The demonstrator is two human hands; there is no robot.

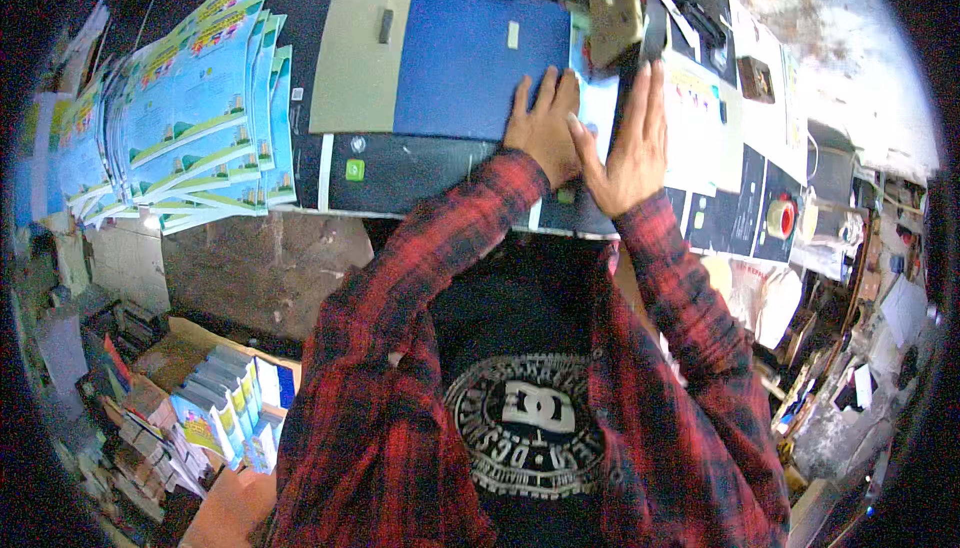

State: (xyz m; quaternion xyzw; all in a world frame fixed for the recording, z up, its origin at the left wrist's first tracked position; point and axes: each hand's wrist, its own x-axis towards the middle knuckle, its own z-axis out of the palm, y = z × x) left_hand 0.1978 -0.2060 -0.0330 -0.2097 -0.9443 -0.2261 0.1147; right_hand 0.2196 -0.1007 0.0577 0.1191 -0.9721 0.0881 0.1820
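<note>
A flat board, part blue (470, 68) and part grey-beige (350, 78), lies on the dark-topped table. My left hand (545, 126) rests on the blue part's near right corner, palm down with its fingers stretched. Close beside it, my right hand (630, 148) is held edge-on, fingers straight and pointing away from me. Between and under the hands shows a strip of light blue printed paper (597, 98); most of it is hidden. Just beyond the right fingertips stands a worn block-shaped object (614, 18). Right of my right hand lies a printed sheet (692, 98).
Fanned printed sheets (195, 98) cover the table's left end. At the right, a roll of tape (781, 217) sits near the front edge, and a small brown block (755, 80) lies farther back. Below left, a cardboard box (190, 333) holds several books (222, 393).
</note>
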